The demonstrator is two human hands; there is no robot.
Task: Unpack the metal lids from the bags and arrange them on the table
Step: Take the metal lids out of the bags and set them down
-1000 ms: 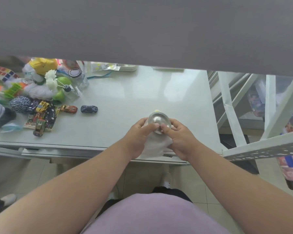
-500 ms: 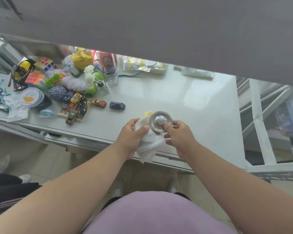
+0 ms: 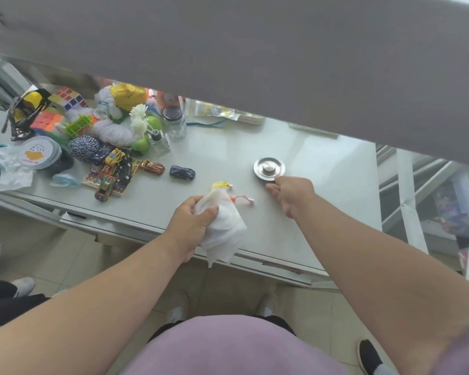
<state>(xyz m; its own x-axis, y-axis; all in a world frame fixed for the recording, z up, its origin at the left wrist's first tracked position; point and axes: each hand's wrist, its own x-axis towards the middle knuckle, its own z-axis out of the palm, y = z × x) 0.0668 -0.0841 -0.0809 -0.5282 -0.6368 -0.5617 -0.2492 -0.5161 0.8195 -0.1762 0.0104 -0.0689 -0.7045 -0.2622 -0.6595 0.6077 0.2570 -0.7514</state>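
Observation:
A round metal lid [image 3: 269, 169] with a pale knob in its middle lies flat on the white table [image 3: 322, 190], right of centre. My right hand [image 3: 291, 192] hovers just in front of it, fingers spread, its fingertips at the lid's near rim. My left hand [image 3: 192, 221] grips a white drawstring bag [image 3: 222, 223] near the table's front edge. The bag has a yellow tag and pink cords at its mouth. I cannot see inside it.
Toys crowd the table's left half: small cars [image 3: 182, 171], puzzle cubes [image 3: 67, 98], a ball of twine [image 3: 84, 147], a glass jar [image 3: 175, 123], white flowers and a round tin [image 3: 39, 152]. White shelving [image 3: 406, 201] stands to the right. A grey band hides the top.
My right hand pulled the lid out of the bag, set it down on the table to the right and let go. The left hand kept the bag.

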